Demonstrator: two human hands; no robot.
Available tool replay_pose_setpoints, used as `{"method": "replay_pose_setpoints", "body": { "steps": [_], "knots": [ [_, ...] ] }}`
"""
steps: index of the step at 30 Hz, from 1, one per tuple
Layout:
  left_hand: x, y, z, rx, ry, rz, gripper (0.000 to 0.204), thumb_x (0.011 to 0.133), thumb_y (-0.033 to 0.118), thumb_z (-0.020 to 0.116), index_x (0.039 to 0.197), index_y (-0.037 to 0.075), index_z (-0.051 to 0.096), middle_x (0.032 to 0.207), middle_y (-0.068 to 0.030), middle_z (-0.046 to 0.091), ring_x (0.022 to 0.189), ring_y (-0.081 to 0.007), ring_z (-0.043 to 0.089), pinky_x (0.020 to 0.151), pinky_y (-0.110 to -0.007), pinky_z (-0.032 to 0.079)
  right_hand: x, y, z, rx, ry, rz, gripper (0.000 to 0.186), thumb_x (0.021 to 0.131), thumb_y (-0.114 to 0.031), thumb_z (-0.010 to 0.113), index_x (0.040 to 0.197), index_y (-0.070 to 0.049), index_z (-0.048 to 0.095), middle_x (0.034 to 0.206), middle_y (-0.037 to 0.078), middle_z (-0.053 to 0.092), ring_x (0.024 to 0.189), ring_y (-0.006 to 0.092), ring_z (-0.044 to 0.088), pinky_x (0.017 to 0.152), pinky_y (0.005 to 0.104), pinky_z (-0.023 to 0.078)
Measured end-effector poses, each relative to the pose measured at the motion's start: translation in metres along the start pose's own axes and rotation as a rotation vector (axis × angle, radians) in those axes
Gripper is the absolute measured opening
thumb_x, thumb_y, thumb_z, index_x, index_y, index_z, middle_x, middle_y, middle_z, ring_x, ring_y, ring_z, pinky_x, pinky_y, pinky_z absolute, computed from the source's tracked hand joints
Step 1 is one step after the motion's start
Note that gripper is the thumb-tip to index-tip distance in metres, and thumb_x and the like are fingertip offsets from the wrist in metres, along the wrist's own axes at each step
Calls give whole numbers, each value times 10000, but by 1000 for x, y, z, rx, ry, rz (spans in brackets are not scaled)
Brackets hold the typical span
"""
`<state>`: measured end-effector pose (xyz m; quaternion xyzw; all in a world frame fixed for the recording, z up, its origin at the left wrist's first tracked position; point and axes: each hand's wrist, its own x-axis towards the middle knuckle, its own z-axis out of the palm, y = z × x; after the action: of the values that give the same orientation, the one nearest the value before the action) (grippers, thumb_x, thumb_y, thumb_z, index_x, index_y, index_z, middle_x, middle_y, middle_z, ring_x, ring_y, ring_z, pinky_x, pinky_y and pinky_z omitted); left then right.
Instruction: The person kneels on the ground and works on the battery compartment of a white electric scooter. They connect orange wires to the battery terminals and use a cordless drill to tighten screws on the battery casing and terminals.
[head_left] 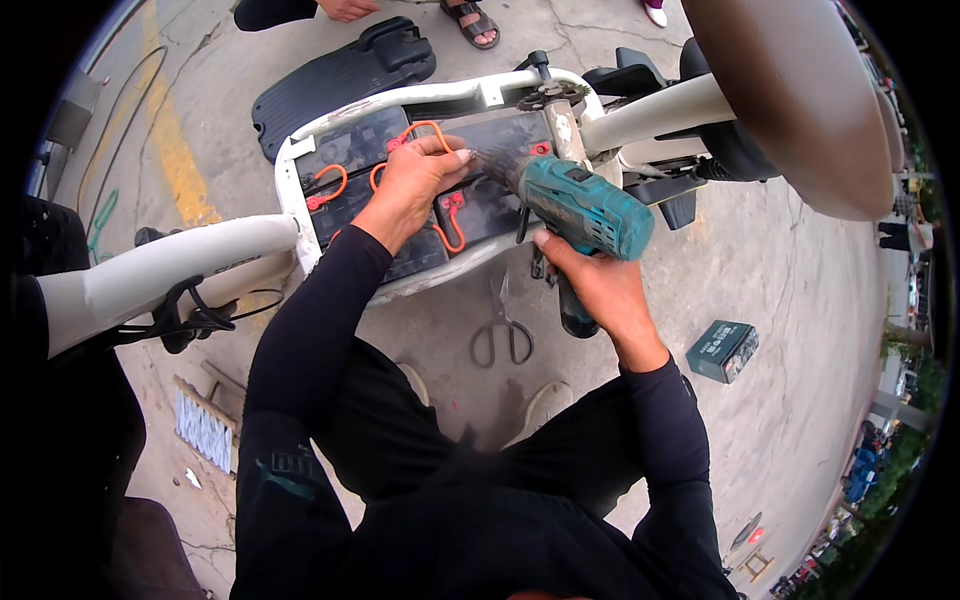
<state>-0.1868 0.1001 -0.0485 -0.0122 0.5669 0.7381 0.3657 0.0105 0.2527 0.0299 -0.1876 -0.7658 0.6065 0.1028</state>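
Observation:
My right hand (605, 290) is wrapped round the handle of a teal cordless drill (588, 205), whose front end points left over the batteries. Close to that end, my left hand (412, 185) is closed in a pinch at the end of a looped orange wire (430, 125). Something small and bright shows at the fingertips, too small to name. Beneath both hands, several dark batteries (400, 262) sit in the white frame (440, 280) of an electric two-wheeler. More short orange wires (458, 240) run between red terminals (314, 202). The drill's tip is blurred.
Scissors (502, 330) lie on the concrete between my feet. A teal box (722, 350) stands at the right, a brush (205, 425) at the lower left. Beyond the frame lies a black footboard cover (345, 85), near another person's hand (347, 8) and sandalled foot (472, 22).

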Motion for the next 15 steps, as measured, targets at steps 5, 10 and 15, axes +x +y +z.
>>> {"method": "replay_pose_setpoints", "body": {
  "steps": [5, 10, 15],
  "knots": [
    [0, 1, -2, 29, -6, 2, 223, 936, -10, 673, 1150, -60, 637, 1109, -138, 683, 1033, -252, 714, 943, -311, 584, 4, 2, 1, -26, -24, -50, 307, 890, -99, 781, 1175, -27, 696, 918, 0, 689, 700, 82, 598, 634, 264, 504],
    [-1, 0, 0, 104, 9, 25, 226, 930, -13, 671, 1148, -61, 644, 1069, -131, 695, 1018, -232, 714, 915, -302, 578, 6, 4, 0, -96, -31, -45, 334, 884, -89, 780, 1199, -20, 696, 970, 17, 718, 764, 100, 632, 695, 278, 529],
    [5, -3, -1, 159, 17, 24, 220, 917, -25, 652, 1134, -58, 653, 1041, -117, 695, 976, -200, 702, 880, -303, 564, 16, 1, -5, -361, -81, -136, 374, 862, -72, 785, 1220, -20, 693, 1077, 62, 749, 929, 136, 686, 856, 300, 544]
  ]
}}
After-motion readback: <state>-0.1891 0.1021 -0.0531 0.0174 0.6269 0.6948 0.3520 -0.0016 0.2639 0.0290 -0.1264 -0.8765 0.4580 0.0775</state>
